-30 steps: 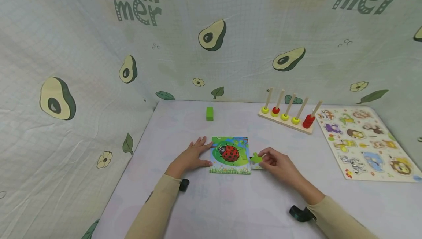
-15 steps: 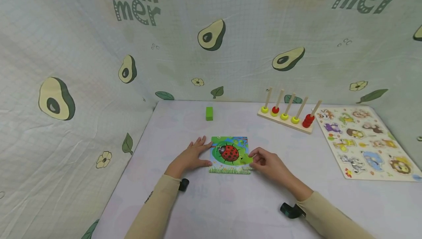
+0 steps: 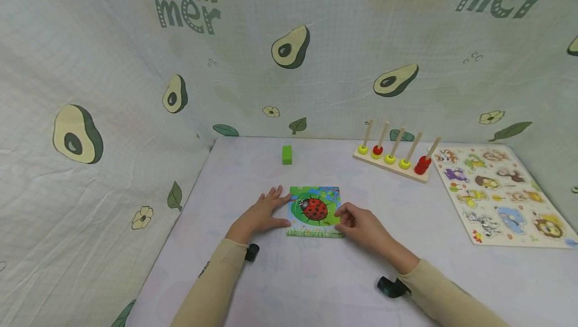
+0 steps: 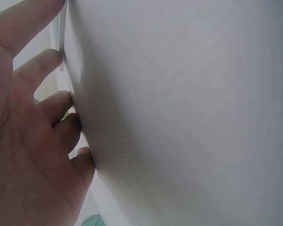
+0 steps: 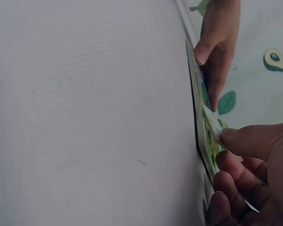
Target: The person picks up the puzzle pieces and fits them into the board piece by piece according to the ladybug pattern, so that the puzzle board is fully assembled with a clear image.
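A square ladybug jigsaw puzzle [image 3: 313,208] lies flat on the table in the head view. At its left edge rests my left hand [image 3: 260,218], fingers spread, with the thumb and index fingertips touching the edge. Over the puzzle's lower right part, my right hand [image 3: 365,226] pinches a puzzle piece between thumb and fingers. In the right wrist view this puzzle piece [image 5: 212,123] is tilted against the board, its inner end near the surface. The fingers hide much of it in the head view. The left wrist view shows my left hand [image 4: 33,127] with its fingertips on the table.
Behind the puzzle stands a green block [image 3: 287,155]. A wooden peg counter [image 3: 393,167] with yellow and red beads is at the back right. An animal puzzle board [image 3: 492,186] lies at the far right. A printed cloth [image 3: 334,96] hangs behind the table.
My right hand has moved left, bringing the puzzle piece from beside the puzzle's right edge onto its lower right part. My left hand has stayed in place.
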Action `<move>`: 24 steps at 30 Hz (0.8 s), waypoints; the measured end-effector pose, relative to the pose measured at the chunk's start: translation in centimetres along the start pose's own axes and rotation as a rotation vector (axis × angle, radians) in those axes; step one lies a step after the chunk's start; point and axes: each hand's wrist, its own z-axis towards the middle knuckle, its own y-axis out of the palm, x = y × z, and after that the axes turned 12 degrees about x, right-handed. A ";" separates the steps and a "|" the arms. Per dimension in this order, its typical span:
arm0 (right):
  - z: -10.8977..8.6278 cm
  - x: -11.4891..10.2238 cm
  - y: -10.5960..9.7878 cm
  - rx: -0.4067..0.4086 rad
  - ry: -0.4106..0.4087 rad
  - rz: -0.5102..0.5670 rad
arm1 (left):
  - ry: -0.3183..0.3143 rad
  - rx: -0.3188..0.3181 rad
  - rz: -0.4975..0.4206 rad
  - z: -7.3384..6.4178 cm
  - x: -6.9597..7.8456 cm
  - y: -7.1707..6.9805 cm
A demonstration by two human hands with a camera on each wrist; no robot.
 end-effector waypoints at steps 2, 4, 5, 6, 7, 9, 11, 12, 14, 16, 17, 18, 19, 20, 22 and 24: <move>0.1 0.0 0.2 -0.006 0.003 -0.014 | 0.001 0.000 -0.003 0.0 0.0 -0.1; 0.1 0.0 0.3 -0.013 0.003 -0.029 | 0.001 0.002 -0.011 0.0 0.0 -0.1; 0.2 0.0 0.4 -0.015 0.001 -0.034 | -0.002 0.000 -0.010 0.0 0.0 -0.1; 0.2 0.0 0.4 -0.015 0.000 -0.038 | -0.003 -0.001 -0.012 0.0 0.0 -0.1; 0.2 0.0 0.4 -0.014 -0.002 -0.042 | -0.002 0.002 -0.016 0.0 -0.1 0.0; 0.2 0.0 0.5 -0.011 -0.007 -0.050 | -0.003 0.000 -0.014 0.0 -0.1 0.0; 0.3 0.0 0.6 -0.007 -0.009 -0.056 | -0.004 0.000 -0.013 0.0 -0.2 0.1; 0.3 0.0 0.6 -0.006 -0.009 -0.058 | -0.006 -0.001 -0.013 0.1 -0.2 0.1; 0.3 0.0 0.6 -0.004 -0.010 -0.061 | -0.008 -0.003 -0.012 0.1 -0.2 0.1; 0.3 0.1 0.6 -0.005 -0.009 -0.062 | -0.012 -0.005 -0.014 0.1 -0.2 0.1; 0.3 0.1 0.6 -0.007 -0.009 -0.064 | -0.015 -0.008 -0.013 0.1 -0.2 0.0; 0.3 0.1 0.6 -0.009 -0.009 -0.065 | -0.014 -0.005 -0.017 0.1 -0.2 0.0; 0.3 0.1 0.6 -0.010 -0.009 -0.066 | -0.012 -0.003 -0.021 0.1 -0.2 0.0; 0.2 0.0 0.6 -0.010 -0.009 -0.067 | -0.010 -0.001 -0.024 0.1 -0.2 0.0; 0.2 0.0 0.6 -0.007 -0.012 -0.065 | -0.010 -0.003 -0.024 0.1 -0.1 0.0; 0.2 0.0 0.7 0.000 -0.017 -0.059 | -0.012 -0.004 -0.023 0.0 -0.1 -0.1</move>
